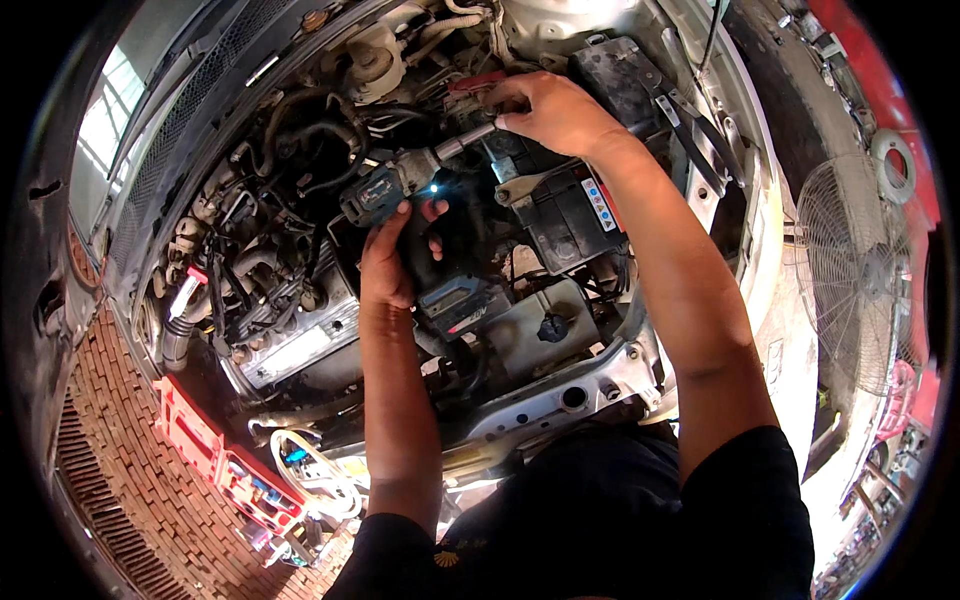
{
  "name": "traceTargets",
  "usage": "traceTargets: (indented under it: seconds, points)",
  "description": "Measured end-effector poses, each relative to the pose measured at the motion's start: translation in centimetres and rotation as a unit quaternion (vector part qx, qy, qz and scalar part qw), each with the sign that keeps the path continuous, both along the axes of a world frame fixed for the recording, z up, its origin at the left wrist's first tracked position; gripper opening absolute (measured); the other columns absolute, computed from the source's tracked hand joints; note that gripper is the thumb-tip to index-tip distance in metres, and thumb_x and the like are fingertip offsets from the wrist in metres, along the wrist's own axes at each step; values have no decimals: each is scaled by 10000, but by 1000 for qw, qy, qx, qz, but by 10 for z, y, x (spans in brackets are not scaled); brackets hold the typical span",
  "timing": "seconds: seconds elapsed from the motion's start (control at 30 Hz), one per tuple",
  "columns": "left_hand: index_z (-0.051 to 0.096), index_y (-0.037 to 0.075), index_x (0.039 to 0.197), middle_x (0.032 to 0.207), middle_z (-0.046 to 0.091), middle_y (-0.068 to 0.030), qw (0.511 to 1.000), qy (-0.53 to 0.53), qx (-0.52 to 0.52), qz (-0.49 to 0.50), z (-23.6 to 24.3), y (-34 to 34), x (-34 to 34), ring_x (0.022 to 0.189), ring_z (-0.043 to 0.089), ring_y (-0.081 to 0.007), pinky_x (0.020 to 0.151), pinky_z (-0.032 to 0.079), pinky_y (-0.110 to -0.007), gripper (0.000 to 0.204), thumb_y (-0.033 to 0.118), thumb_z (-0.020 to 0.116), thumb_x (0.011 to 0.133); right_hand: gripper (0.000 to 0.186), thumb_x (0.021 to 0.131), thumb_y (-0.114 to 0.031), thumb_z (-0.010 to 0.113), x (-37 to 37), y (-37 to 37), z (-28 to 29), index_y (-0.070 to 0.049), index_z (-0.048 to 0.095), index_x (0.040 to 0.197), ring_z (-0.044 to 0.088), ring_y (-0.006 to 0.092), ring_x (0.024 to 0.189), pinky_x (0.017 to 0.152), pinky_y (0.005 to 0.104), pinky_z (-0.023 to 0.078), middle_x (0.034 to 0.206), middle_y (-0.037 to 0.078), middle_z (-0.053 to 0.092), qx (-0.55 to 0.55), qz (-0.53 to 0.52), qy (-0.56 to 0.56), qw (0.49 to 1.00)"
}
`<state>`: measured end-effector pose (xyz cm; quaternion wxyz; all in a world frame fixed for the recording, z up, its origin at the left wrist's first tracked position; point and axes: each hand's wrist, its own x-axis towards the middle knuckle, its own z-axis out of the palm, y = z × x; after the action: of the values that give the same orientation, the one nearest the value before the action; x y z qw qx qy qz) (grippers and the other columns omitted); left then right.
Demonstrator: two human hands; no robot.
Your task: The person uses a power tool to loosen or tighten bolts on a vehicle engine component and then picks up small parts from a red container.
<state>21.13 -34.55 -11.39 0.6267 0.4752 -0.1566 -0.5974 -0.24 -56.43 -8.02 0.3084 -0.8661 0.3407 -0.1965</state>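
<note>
My left hand (388, 262) grips a cordless impact wrench (374, 194) by its handle, over the engine bay. Its small work light glows white, and the battery pack (465, 306) hangs below the hand. A long silver socket (466, 138) points from its nose toward the upper right. At that socket's far end my right hand (555, 112) is closed, thumb and fingers curled round the tip; what else they may hold is hidden. Just below the right hand sits a black car battery (560, 222) with a colourful label and a metal bracket (535, 184) across its top.
Long-handled pliers (690, 130) lie near a black box (615, 75) at the upper right. Engine parts and hoses (300, 130) crowd the left. A whitish reservoir (545, 325) sits near the front panel. A red tool case (225, 455) stands lower left, a fan (850, 270) right.
</note>
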Motion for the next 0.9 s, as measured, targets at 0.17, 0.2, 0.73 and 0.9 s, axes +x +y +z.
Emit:
traceTargets:
  seconds: [0.17, 0.2, 0.73, 0.9]
  points:
    - [686, -3, 1114, 1056, 766, -152, 1000, 0, 6, 12, 1, 0, -2, 654, 649, -190, 597, 543, -309, 296, 274, 648, 1017, 317, 896, -189, 756, 1, 2, 5, -45, 718, 1176, 728, 295, 994, 921, 386, 558, 1056, 153, 758, 17, -10, -8, 1000]
    - [686, -3, 1114, 1056, 766, -152, 1000, 2, 7, 13, 0, 0, -3, 654, 649, -190, 597, 543, -309, 296, 274, 648, 1017, 318, 898, -188, 758, 0, 3, 6, -31, 717, 1172, 730, 293, 992, 923, 384, 560, 1053, 155, 760, 26, -23, 2, 999]
    - [665, 22, 1176, 1008, 767, -148, 999, 1, 20, 39, 9, 3, 1, 697, 670, -191, 544, 529, -301, 270, 216, 710, 995, 379, 901, -273, 739, -2, -4, -1, -32, 707, 1192, 697, 380, 1067, 960, 441, 537, 1114, 195, 739, -2, -14, 31, 999]
    - [684, 9, 1131, 1026, 765, -140, 999, 15, -21, 31, 2, 10, 10, 672, 654, -185, 567, 537, -295, 263, 243, 686, 1011, 362, 928, -223, 744, 3, 1, 1, 26, 690, 1186, 726, 299, 1005, 908, 389, 554, 1090, 186, 750, -9, 5, 7, 1000]
